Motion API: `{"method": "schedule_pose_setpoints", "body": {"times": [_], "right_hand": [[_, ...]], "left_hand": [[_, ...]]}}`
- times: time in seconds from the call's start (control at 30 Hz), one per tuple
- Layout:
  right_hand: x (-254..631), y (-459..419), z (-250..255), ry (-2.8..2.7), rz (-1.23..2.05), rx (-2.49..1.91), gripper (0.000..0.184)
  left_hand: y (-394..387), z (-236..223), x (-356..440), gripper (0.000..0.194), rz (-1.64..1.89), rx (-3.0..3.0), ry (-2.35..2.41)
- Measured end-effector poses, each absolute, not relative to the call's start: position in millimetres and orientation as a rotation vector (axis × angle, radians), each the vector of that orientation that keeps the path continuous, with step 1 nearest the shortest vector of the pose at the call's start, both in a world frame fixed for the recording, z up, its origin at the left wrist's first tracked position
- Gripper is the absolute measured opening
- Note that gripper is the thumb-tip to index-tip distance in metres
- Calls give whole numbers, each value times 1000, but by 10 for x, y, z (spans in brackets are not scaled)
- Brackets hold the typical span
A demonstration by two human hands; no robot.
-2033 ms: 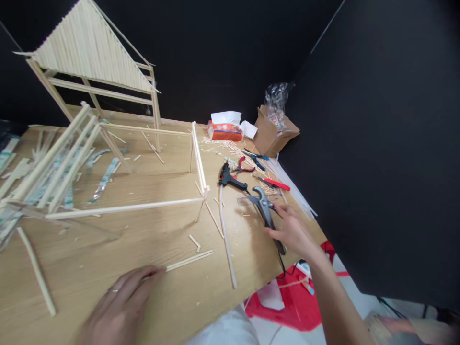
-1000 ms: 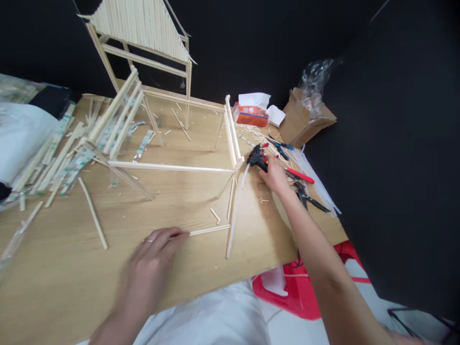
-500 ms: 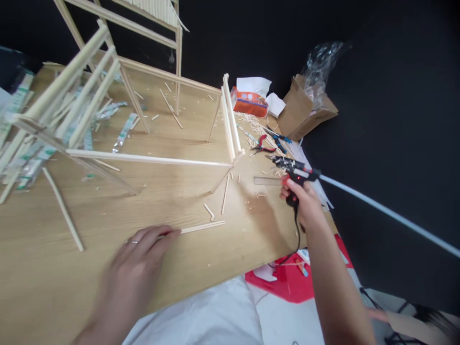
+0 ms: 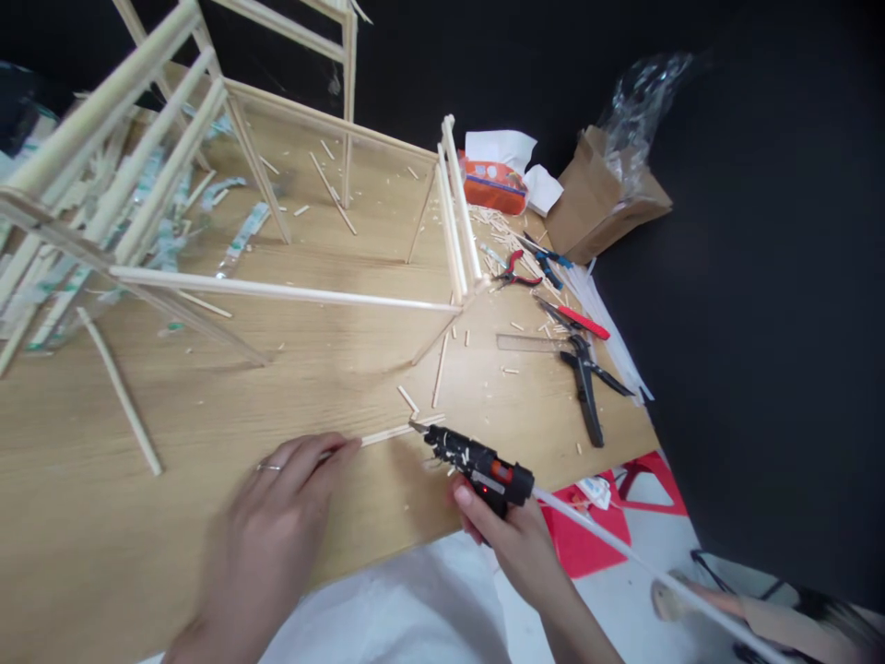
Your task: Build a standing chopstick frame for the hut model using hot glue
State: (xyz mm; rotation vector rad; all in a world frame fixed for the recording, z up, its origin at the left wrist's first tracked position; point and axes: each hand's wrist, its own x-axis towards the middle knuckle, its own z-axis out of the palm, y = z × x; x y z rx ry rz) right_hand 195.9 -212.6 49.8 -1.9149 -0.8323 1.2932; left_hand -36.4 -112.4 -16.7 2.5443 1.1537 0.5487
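My left hand pinches the near end of a pair of thin wooden sticks lying side by side on the table. Wrapped round the grip of a black glue gun is my right hand. A long white glue stick runs out of the gun's back, and bits of wood cling to its front. The gun's nozzle is over the far part of the sticks; whether it touches them I cannot tell. Just beyond the nozzle lie short stick pieces.
A wooden stick frame stands across the table. To the right lie a black clamp, a red-handled tool, pliers and a clear ruler. Tissues and a cardboard box stand behind. Bagged sticks fill the left.
My right hand has brought the glue gun left and toward me, over the sticks. The clamp and red-handled tool are now uncovered. My left hand keeps its pinch; the view has shifted slightly.
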Motion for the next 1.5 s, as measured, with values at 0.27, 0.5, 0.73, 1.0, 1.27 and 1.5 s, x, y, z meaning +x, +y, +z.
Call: {"method": "schedule_pose_setpoints", "body": {"times": [0.27,0.5,0.73,1.0,1.27,1.5], "right_hand": [[1918,-2164,417,-913,1345,-2010,39],[1899,-2096,458,-1009,1316,-2111,42],[1888,-2021,553,-1070,1225,-2173,42],[1918,-2023,556,-1096,1148,-2190,38],[1937,-1974,605,-1136,1163,-2209,40],[1968,-1946,636,-1235,1107,-2224,38]], "left_hand": [[-1129,-66,-277,32,639,2545,1177],[-1132,4,-261,32,614,2539,1185],[-1126,31,-253,32,647,2553,1162],[-1112,27,-246,33,629,2548,1154],[-1110,33,-243,32,687,2541,1160],[-1108,27,-244,32,672,2534,1156]]}}
